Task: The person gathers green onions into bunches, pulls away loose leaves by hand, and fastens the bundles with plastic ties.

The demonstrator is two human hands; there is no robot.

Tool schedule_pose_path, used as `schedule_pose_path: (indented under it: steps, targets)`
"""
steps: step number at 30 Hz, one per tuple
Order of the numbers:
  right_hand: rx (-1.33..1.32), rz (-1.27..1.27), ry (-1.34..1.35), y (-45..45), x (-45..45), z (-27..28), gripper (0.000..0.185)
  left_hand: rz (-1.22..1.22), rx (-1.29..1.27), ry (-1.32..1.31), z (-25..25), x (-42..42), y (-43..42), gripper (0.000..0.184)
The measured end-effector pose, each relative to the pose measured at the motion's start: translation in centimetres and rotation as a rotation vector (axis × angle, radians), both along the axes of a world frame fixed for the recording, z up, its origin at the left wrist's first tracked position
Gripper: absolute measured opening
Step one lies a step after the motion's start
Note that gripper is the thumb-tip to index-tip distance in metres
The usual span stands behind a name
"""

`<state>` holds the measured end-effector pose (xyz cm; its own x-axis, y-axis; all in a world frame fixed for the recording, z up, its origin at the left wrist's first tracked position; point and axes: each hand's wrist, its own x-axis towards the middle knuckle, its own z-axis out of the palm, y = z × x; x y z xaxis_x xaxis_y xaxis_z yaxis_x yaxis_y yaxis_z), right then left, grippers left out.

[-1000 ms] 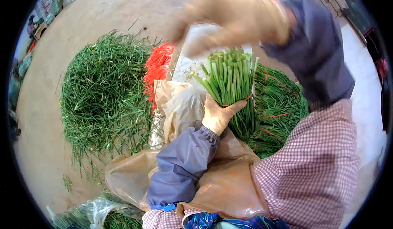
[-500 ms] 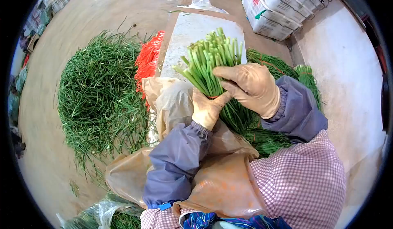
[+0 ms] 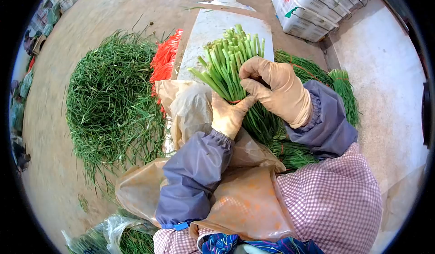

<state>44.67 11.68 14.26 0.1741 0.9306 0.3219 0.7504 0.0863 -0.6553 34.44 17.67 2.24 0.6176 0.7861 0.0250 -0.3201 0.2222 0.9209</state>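
Green bundle (image 3: 229,68) bound with a red band (image 3: 234,101), seen against the white tabletop (image 3: 213,22), long axis from 11 o'clock at the cut ends (image 3: 242,36) to 5 o'clock at the leaves (image 3: 260,126). Left hand (image 3: 226,115) nearer the band, fingers closed round the bundle, cut ends at 12 o'clock. Right hand (image 3: 282,93) at the flank, fingers curled to a narrow gap, bundle at 10 o'clock; any stem pinched, cannot tell.

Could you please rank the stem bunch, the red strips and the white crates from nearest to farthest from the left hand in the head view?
1. Stem bunch: nearest, held in the left hand.
2. Red strips: next, lying forward and to the left.
3. White crates: farthest, stacked ahead to the right.
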Motion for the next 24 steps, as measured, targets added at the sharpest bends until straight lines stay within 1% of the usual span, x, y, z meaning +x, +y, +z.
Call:
schedule_pose_path:
  steps: [2,3,6,7,10,11,13,15,16,17,18,19,20,22,23,24]
  targets:
    - [0.033,0.073,-0.177,0.5,0.4,0.4,0.016,-0.03,0.021,-0.018,0.0,0.2,0.1,0.05]
    - [0.111,0.086,-0.205,0.8,0.2,0.3,0.013,-0.027,0.02,-0.042,0.0,0.3,0.1,0.052]
    - [0.201,0.021,-0.201,1.9,0.2,0.6,0.013,-0.013,0.013,-0.116,0.2,0.5,0.1,0.058]
    - [0.193,0.008,-0.175,2.2,0.0,1.1,0.012,-0.015,-0.005,-0.085,0.6,0.2,-0.1,0.06]
    - [0.217,0.019,-0.12,3.2,-0.2,0.2,0.013,0.014,0.022,-0.09,-1.1,0.7,0.1,0.059]
    - [0.199,0.004,-0.065,3.3,-0.3,0.2,0.014,0.018,0.034,-0.058,-1.0,0.7,0.2,0.058]
    - [0.173,0.045,-0.042,3.5,-0.3,0.2,0.015,0.023,0.058,0.006,-0.5,0.4,0.2,0.058]
    - [0.196,0.131,-0.017,3.7,0.4,0.2,0.018,-0.042,-0.04,-0.028,0.6,-0.1,0.2,0.058]
    - [0.267,0.056,0.155,3.3,0.8,1.0,0.019,-0.077,-0.081,-0.042,1.0,-0.4,0.3,0.058]
    - [0.34,-0.014,0.327,2.7,1.3,2.4,0.02,-0.11,-0.094,-0.144,1.3,-0.5,0.3,0.057]
    - [0.413,-0.084,0.501,1.7,2.1,3.3,0.021,-0.079,-0.087,-0.188,0.7,-0.3,0.1,0.06]
    - [0.521,-0.05,0.642,1.5,5.5,2.0,0.046,-0.106,-0.109,-0.193,0.4,-0.5,0.2,0.06]
    - [0.47,-0.018,0.483,0.7,6.8,0.4,0.058,-0.135,-0.129,-0.199,0.4,-0.7,0.4,0.061]
    - [0.36,0.031,0.16,-0.3,8.3,-2.5,0.082,-0.194,-0.219,-0.318,-0.4,-0.9,0.6,0.063]
    - [0.18,0.101,0.092,-1.5,7.3,-4.1,0.098,-0.225,-0.268,-0.376,-0.6,-0.8,0.7,0.065]
    - [0.068,0.143,0.201,-2.9,5.5,-6.1,0.107,-0.253,-0.315,-0.394,-0.3,-0.8,0.8,0.067]
